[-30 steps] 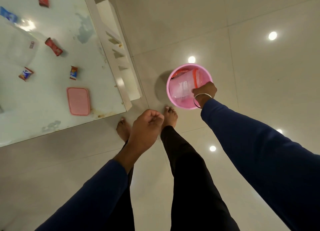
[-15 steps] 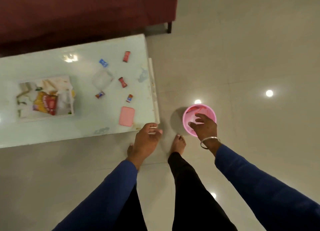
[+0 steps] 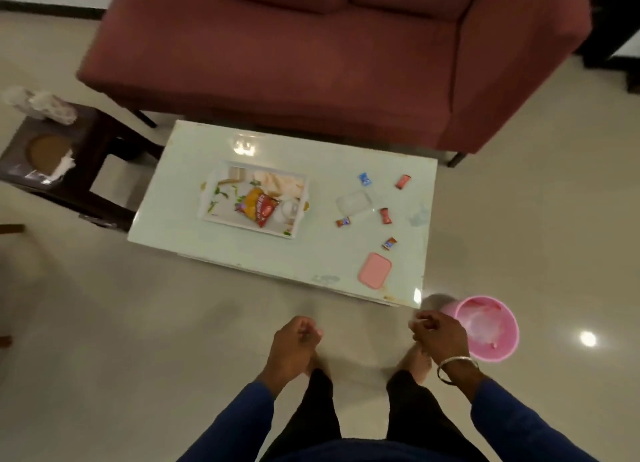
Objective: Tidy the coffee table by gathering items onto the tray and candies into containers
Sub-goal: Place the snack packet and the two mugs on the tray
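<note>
right hand (image 3: 438,337) now out of the pink bin (image 3: 486,328), fingers loosely curled, holding nothing, left hand (image 3: 294,345) likewise, candies (image 3: 385,216) scattered on surface (image 3: 180,215) beside clear container (image 3: 353,202), tray (image 3: 207,215) centre-left

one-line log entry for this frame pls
stage: standing at table | left hand: loosely curled, holding nothing | right hand: loosely curled, holding nothing | candies: five loose on coffee table | tray: snack packet inside

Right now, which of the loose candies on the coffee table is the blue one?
The blue candy, at the far side beside the clear container. The other four loose wrappers are red or orange.
</note>
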